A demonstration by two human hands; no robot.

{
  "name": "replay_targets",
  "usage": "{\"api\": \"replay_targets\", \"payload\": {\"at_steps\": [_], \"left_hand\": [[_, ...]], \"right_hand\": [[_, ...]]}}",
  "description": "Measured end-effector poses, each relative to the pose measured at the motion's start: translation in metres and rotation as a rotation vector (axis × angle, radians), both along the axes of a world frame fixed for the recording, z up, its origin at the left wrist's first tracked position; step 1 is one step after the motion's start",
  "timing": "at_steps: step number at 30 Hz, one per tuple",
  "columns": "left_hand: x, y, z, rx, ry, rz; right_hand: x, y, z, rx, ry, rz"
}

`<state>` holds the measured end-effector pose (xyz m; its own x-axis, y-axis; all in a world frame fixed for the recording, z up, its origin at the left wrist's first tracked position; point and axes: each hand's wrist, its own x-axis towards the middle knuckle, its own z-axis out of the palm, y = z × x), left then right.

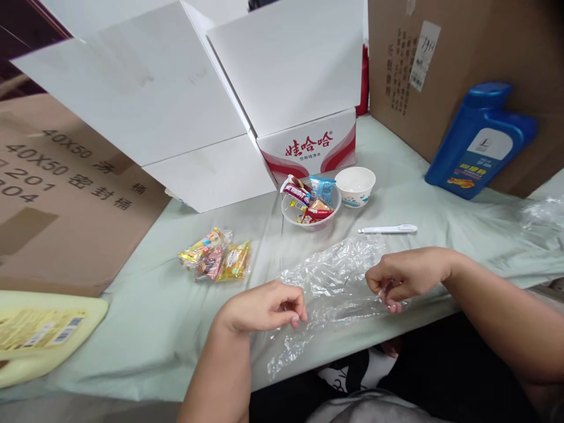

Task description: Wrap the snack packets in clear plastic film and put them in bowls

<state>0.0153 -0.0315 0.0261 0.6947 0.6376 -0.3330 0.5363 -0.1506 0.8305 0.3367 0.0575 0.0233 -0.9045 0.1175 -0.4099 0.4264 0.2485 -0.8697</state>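
Note:
A crumpled clear plastic bag (335, 279) lies at the near edge of the table, partly hanging over it. My left hand (264, 308) pinches the bag's left side with its fingers closed. My right hand (403, 277) pinches the bag's right side, fingers curled on the film. Beyond the bag a clear bowl (311, 207) holds several wrapped snacks. To its right stand an empty white bowl (355, 186) and a white pen-like tool (388, 230). A small pile of wrapped snacks (217, 257) lies to the left.
An open white carton (306, 147) with red print stands at the back. Brown cardboard boxes (66, 194) flank both sides. A blue jug (480, 141) leans at the right, a pale yellow jug (39, 338) lies at the left. More clear plastic (544, 217) sits far right.

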Motion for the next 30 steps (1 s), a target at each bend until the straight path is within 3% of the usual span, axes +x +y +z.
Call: {"api": "replay_targets", "payload": {"at_steps": [2, 5, 7, 11, 14, 16, 19, 23, 26, 28, 30], "left_hand": [[0.002, 0.004, -0.005, 0.117, 0.004, 0.049], [0.006, 0.011, -0.017, 0.359, 0.146, 0.139], [0.005, 0.014, -0.025, 0.426, 0.258, 0.214], [-0.001, 0.018, -0.033, 0.510, 0.354, 0.355], [0.002, 0.015, -0.025, 0.564, 0.315, 0.397], [0.007, 0.011, -0.016, 0.473, 0.260, 0.322], [0.016, 0.004, -0.009, 0.329, 0.280, 0.163], [0.016, -0.001, -0.007, 0.296, 0.296, 0.125], [0.008, 0.000, -0.002, 0.024, 0.134, 0.053], [0.002, 0.003, 0.001, -0.138, 0.029, 0.061], [-0.004, 0.007, -0.001, -0.170, -0.026, 0.167]], "right_hand": [[0.000, 0.003, -0.003, 0.054, 0.013, -0.033], [-0.002, 0.008, -0.009, 0.336, 0.003, -0.097], [-0.004, 0.011, -0.013, 0.446, -0.040, -0.122], [-0.008, 0.013, -0.017, 0.491, -0.086, -0.127], [-0.010, 0.013, -0.018, 0.519, -0.086, -0.125], [-0.009, 0.013, -0.018, 0.510, -0.074, -0.129], [-0.003, 0.016, -0.015, 0.357, -0.020, -0.149], [0.006, 0.019, -0.009, 0.170, 0.079, -0.238], [0.006, 0.018, -0.010, 0.119, 0.032, -0.180], [0.004, 0.016, -0.013, 0.061, -0.036, -0.116], [0.001, 0.014, -0.014, 0.031, -0.058, -0.098]]}}
